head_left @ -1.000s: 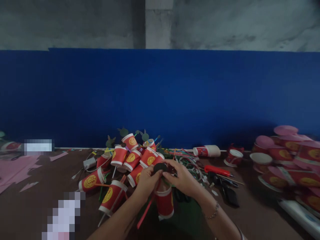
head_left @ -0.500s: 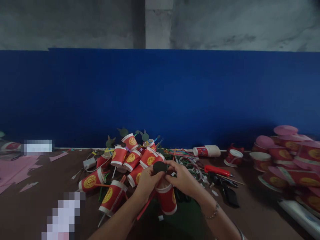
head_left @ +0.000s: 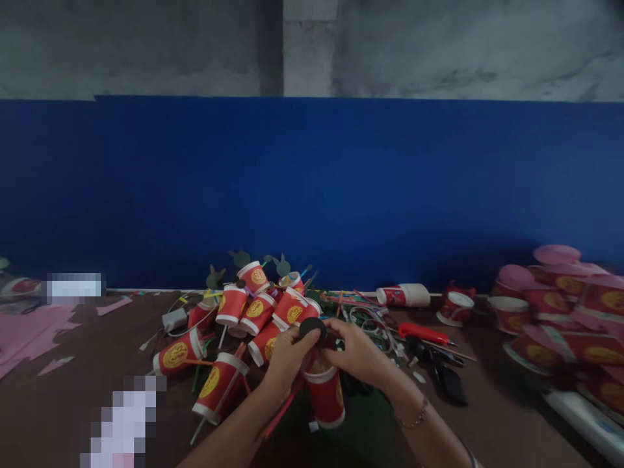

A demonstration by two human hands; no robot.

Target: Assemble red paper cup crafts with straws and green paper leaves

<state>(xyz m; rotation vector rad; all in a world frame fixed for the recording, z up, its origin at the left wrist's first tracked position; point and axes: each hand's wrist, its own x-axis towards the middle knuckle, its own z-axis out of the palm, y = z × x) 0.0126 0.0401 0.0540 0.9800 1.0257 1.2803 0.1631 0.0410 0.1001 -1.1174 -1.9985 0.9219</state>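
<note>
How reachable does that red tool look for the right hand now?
Probably yes: the red tool lies beyond the right hand, its top seemingly uncovered, with mainly low, tangled cords between.

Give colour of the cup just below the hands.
Cup: red, white rim, some yellow at its right edge; head view.

Craft workshop: worktable (head_left: 507, 409) strewn with red paper cups (head_left: 258, 312), pink paper scraps (head_left: 36, 328); bare concrete wall (head_left: 146, 49).
</note>
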